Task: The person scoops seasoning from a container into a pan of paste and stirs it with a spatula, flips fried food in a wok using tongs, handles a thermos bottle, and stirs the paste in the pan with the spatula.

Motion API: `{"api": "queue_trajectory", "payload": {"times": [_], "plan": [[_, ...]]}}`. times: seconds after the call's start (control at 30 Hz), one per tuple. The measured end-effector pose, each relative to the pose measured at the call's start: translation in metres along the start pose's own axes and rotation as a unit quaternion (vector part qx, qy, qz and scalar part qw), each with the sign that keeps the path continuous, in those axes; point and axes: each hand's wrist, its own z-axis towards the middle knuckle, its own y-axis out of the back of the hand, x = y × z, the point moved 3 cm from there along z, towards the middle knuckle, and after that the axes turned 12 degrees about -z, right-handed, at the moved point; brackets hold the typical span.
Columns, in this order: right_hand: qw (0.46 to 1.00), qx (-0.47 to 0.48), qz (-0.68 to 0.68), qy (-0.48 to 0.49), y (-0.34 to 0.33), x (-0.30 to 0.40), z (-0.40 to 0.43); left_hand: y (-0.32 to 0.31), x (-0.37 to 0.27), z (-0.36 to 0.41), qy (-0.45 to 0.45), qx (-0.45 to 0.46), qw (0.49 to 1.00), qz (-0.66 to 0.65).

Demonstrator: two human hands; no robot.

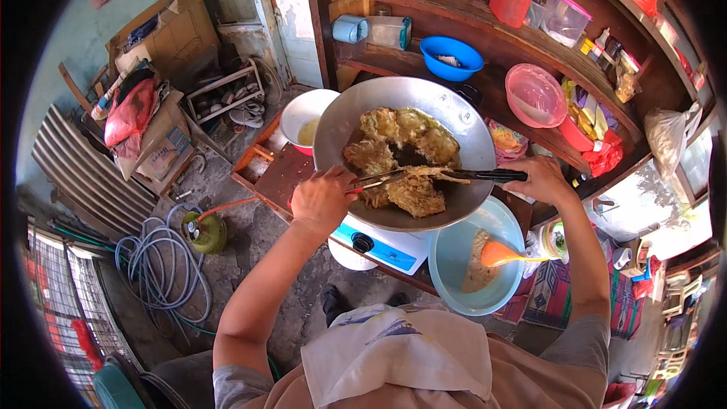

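A wide metal wok (474, 130) sits over a white and blue gas stove (392, 253). Several browned fritters (417, 196) lie in oil inside it. My left hand (324, 196) grips a metal utensil (372, 180) at the wok's left side; a bit of red shows by the fingers. From the right, my right hand (539, 176) holds a black-handled utensil (483, 175) that reaches over the wok. The tips of both utensils meet at a fritter piece (423, 172) above the others. Whether they pinch it or only touch it, I cannot tell.
A light-blue basin (446, 289) with pale batter and an orange ladle (500, 253) stands right of the stove. Left of the wok is a white bowl (292, 111). Wooden shelves (471, 5) rise behind. A green gas cylinder (213, 236) and coiled hose (147, 272) occupy the floor.
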Motion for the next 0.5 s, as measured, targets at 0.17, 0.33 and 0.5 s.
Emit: {"api": "queue_trajectory", "payload": {"times": [0.17,0.33,0.5], "plan": [[0.999,0.018,0.031,-0.013,0.002,-0.003,0.0,0.002,0.001,0.002,0.015,0.014,1.0,0.007],[1.0,0.028,-0.008,-0.009,0.011,0.015,0.005,0.003,-0.007,0.0,0.007,0.019,1.0,0.021],[0.997,0.01,-0.081,0.016,0.019,0.047,0.012,0.0,-0.016,0.006,0.006,0.03,0.998,0.054]]}}
